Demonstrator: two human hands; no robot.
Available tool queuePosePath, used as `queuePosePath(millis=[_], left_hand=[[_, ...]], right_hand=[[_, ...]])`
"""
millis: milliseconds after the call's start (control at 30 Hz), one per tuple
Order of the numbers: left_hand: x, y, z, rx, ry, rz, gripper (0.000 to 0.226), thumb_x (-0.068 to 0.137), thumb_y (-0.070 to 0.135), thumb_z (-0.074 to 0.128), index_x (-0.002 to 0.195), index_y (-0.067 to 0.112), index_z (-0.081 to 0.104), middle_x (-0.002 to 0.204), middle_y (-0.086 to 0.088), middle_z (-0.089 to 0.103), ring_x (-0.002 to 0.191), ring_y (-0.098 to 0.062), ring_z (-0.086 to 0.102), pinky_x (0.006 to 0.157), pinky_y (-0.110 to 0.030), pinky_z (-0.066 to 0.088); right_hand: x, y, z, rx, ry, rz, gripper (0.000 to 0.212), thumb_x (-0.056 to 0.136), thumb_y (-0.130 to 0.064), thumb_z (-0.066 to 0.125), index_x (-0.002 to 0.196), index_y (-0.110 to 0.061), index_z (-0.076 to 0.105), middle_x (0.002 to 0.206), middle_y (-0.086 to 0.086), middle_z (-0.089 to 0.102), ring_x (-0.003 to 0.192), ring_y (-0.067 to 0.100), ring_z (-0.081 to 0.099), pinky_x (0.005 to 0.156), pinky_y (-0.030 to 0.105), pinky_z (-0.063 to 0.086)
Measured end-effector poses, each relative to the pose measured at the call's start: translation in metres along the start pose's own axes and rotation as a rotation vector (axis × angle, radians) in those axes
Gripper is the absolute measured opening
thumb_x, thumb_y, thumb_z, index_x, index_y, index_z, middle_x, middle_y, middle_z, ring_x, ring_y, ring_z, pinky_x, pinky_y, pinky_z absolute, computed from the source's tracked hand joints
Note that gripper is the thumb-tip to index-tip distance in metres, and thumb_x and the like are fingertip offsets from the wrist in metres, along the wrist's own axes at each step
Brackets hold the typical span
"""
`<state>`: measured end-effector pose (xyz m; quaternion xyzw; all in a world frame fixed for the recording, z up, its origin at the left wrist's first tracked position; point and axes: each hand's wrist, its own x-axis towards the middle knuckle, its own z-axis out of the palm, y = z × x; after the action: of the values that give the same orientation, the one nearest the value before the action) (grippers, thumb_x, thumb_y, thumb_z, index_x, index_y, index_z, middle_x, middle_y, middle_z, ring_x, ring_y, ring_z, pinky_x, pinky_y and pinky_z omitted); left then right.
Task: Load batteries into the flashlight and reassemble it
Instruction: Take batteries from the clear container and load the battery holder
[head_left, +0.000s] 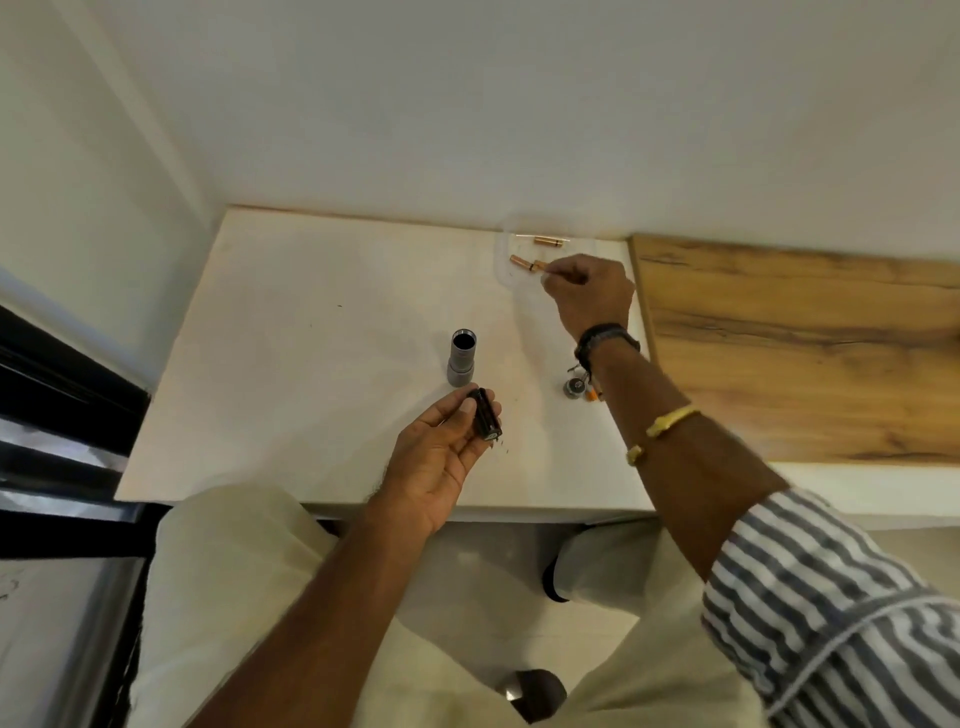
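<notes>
The grey flashlight body (461, 359) stands upright on the white table (322, 332), its open end facing up. Just in front of it, my left hand (441, 452) holds a black battery holder (485, 414) in its fingertips. My right hand (589, 293) reaches to the table's far right, its fingertips pinched on a copper-coloured battery (540, 266). A second battery (518, 261) lies touching that one, and a third (550, 240) lies farther back by the wall. The flashlight's tail cap (574, 387) sits under my right wrist.
A clear plastic sheet (511, 249) lies under the batteries. A wood-grain board (800, 343) adjoins the table on the right. White walls close the back and left. A dark frame (62, 395) stands at the left. My knees sit below the table's front edge.
</notes>
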<state>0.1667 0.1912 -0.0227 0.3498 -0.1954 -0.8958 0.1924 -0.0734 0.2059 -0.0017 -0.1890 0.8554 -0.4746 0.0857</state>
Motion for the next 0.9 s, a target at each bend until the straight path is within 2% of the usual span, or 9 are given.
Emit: queuePosePath(millis=[200, 367, 467, 600, 733, 800, 900], left_hand=[[0.006, 0.002, -0.004, -0.008, 0.023, -0.001, 0.031, 0.092, 0.003, 0.058, 0.123, 0.002, 0.063, 0.117, -0.019, 0.071, 0.108, -0.029, 0.070, 0.087, -0.034, 0.059], [0.008, 0.002, -0.004, 0.027, 0.030, 0.014, 0.034, 0.092, 0.004, 0.058, 0.126, 0.001, 0.062, 0.118, -0.018, 0.071, 0.105, -0.025, 0.071, 0.086, -0.031, 0.059], [0.009, 0.003, -0.004, 0.022, 0.023, 0.016, 0.034, 0.091, 0.005, 0.058, 0.125, 0.002, 0.063, 0.116, -0.017, 0.071, 0.104, -0.025, 0.071, 0.086, -0.032, 0.059], [0.009, 0.004, -0.004, 0.016, 0.012, 0.030, 0.039, 0.085, 0.008, 0.062, 0.123, 0.002, 0.064, 0.115, -0.017, 0.072, 0.105, -0.026, 0.071, 0.086, -0.032, 0.059], [0.008, 0.005, -0.004, 0.018, 0.007, 0.036, 0.040, 0.084, 0.009, 0.063, 0.124, 0.003, 0.064, 0.117, -0.018, 0.071, 0.108, -0.028, 0.070, 0.087, -0.033, 0.059], [0.008, 0.006, -0.004, 0.018, 0.010, 0.034, 0.038, 0.087, 0.007, 0.062, 0.125, 0.002, 0.063, 0.118, -0.019, 0.071, 0.109, -0.029, 0.069, 0.086, -0.033, 0.059], [0.005, 0.007, -0.004, 0.019, -0.001, 0.029, 0.039, 0.086, 0.007, 0.063, 0.125, 0.003, 0.063, 0.119, -0.018, 0.070, 0.111, -0.029, 0.068, 0.085, -0.035, 0.059]], right_hand=[[0.052, -0.014, 0.028, -0.470, -0.127, -0.045, 0.016, 0.086, -0.023, 0.070, 0.099, -0.025, 0.080, 0.109, -0.001, 0.077, 0.100, 0.025, 0.070, 0.094, 0.039, 0.056], [0.068, -0.019, 0.041, -0.607, -0.208, -0.023, 0.021, 0.086, -0.034, 0.076, 0.106, -0.026, 0.077, 0.115, 0.003, 0.074, 0.109, 0.029, 0.068, 0.098, 0.041, 0.054], [0.074, -0.018, 0.045, -0.669, -0.211, -0.004, 0.026, 0.088, -0.028, 0.071, 0.112, -0.020, 0.074, 0.116, 0.008, 0.073, 0.109, 0.032, 0.067, 0.097, 0.043, 0.055], [0.075, -0.017, 0.048, -0.694, -0.215, 0.021, 0.033, 0.091, -0.033, 0.070, 0.118, -0.014, 0.071, 0.120, 0.010, 0.070, 0.113, 0.033, 0.065, 0.097, 0.044, 0.056], [0.072, -0.019, 0.046, -0.683, -0.212, 0.007, 0.029, 0.093, -0.026, 0.066, 0.118, -0.012, 0.071, 0.119, 0.010, 0.071, 0.112, 0.031, 0.066, 0.095, 0.041, 0.057], [0.068, -0.021, 0.042, -0.655, -0.175, -0.017, 0.025, 0.093, -0.020, 0.062, 0.114, -0.013, 0.074, 0.115, 0.008, 0.073, 0.109, 0.030, 0.068, 0.092, 0.038, 0.059], [0.054, -0.024, 0.034, -0.513, -0.121, -0.053, 0.017, 0.087, -0.019, 0.068, 0.101, -0.019, 0.079, 0.102, 0.003, 0.077, 0.100, 0.027, 0.068, 0.086, 0.038, 0.059]])
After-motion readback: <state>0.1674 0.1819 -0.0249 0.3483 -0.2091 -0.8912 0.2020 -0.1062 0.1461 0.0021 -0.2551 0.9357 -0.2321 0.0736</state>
